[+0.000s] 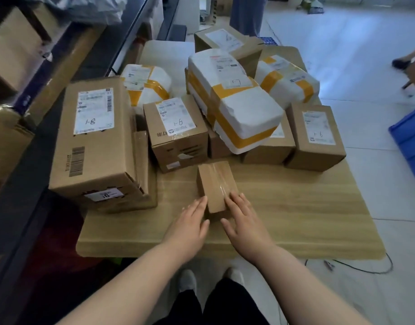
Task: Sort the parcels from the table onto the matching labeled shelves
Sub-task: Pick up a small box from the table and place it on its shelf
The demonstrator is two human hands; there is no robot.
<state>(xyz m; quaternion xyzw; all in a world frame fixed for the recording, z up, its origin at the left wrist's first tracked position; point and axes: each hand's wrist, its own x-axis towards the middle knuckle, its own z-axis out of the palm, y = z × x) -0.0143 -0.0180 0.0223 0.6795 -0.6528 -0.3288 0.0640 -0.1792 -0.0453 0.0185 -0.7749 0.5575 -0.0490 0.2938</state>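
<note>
A small taped cardboard box [216, 184] lies on the wooden table [295, 207] near its front edge, no label showing. My left hand [190, 226] rests flat against its left side with straight fingers. My right hand [244, 221] touches its right side, fingers straight too. Behind it stand a tall box marked 1-8 [94, 141], a box marked 1-9 [178, 134] and a box marked 1-4 [316, 137]. A white foam parcel with yellow tape [237, 102] lies on top of other boxes.
Shelving with cardboard boxes [11, 50] runs along the left. More foam parcels [145, 83] and a labelled box [227, 43] crowd the table's back. A blue crate [410, 141] sits on the floor at right. A cable [356, 266] trails under the table's right corner.
</note>
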